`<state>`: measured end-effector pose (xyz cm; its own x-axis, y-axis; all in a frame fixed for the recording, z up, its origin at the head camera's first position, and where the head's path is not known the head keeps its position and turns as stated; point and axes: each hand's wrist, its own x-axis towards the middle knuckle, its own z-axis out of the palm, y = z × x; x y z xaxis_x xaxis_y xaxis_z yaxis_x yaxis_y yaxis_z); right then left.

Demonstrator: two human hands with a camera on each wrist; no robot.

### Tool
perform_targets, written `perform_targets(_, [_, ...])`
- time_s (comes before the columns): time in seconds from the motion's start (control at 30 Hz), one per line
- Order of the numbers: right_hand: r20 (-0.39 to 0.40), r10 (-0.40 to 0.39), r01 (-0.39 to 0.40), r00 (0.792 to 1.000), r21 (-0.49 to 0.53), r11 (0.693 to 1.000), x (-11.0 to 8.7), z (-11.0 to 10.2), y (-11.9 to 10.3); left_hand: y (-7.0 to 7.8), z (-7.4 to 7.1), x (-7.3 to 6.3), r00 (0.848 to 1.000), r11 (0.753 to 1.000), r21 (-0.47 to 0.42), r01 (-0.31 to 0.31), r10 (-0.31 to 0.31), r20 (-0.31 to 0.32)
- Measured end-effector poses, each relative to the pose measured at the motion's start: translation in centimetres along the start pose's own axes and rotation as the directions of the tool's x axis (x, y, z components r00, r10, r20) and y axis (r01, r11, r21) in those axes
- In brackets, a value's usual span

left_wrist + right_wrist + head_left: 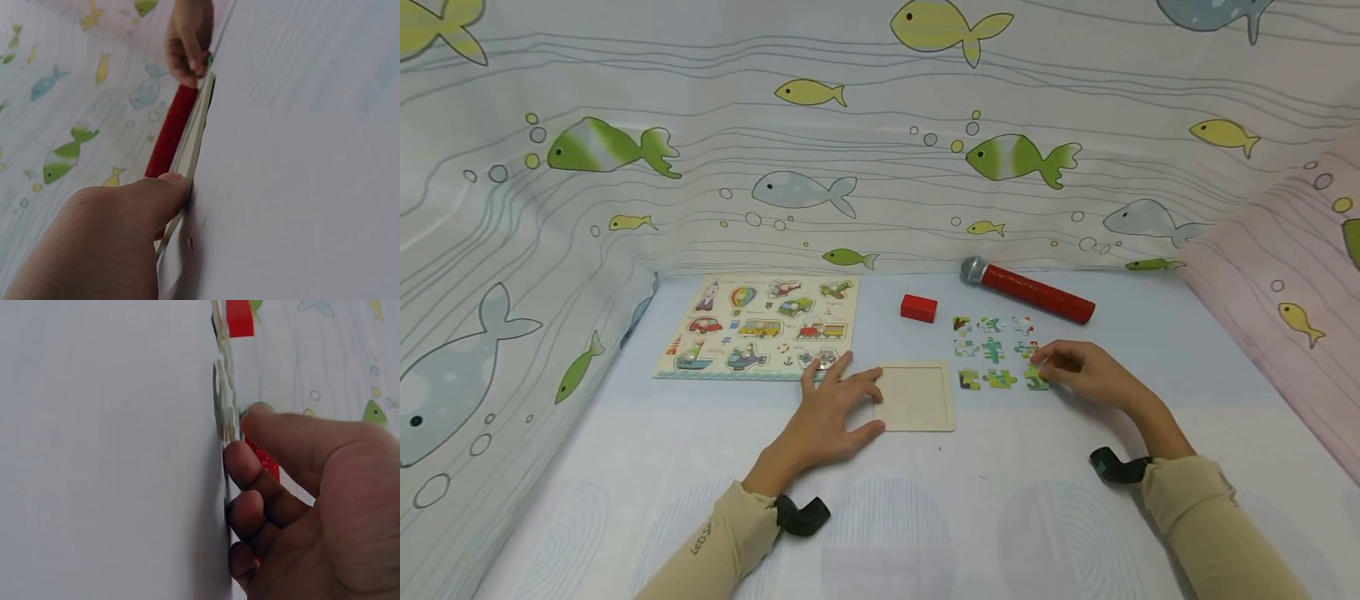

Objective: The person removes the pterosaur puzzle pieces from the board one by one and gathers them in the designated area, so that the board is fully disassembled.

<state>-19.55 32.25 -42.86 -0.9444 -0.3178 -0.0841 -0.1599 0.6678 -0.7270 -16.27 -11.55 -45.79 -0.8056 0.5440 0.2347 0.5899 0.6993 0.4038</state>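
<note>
My left hand (831,417) spreads along the left side of a square wooden puzzle tray (916,398), touching its edge; in the left wrist view the thumb (164,187) rests against the tray's rim. Several jigsaw pieces (992,350) with green and white pictures lie in rows to the right of the tray. Over the lower right piece is my right hand (1090,375), which pinches that green puzzle piece (1036,379) at its edge with thumb and fingertips. Seen from the right wrist, the pieces (224,400) appear edge-on beside the fingertips.
A vehicle picture board (760,327) lies at the back left, its lower right corner under my left fingertips. Behind the pieces are a red block (919,308) and a red microphone (1030,292). Fish-printed cloth walls (880,125) rise at the back and sides.
</note>
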Motion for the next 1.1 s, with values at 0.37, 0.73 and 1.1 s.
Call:
perform_targets(0.37, [-0.052, -0.04, 0.036, 0.998, -0.08, 0.996, -0.4, 1.0, 0.3, -0.2, -0.2, -0.2, 1.0, 1.0, 0.003, -0.005, 0.005, -0.005])
perform_targets(0.73, [-0.08, -0.027, 0.025, 0.996, -0.035, 0.999, -0.6, 1.6, 0.7, -0.5, 0.2, 0.0, 0.999, 0.999, -0.032, -0.025, 0.024, -0.03])
perform_targets(1.1, [-0.166, -0.057, 0.036, 0.984, -0.127, 0.991, -1.9, 2.1, 0.7, -0.4, -0.4, -0.3, 0.995, 0.999, -0.031, 0.029, -0.032, -0.091])
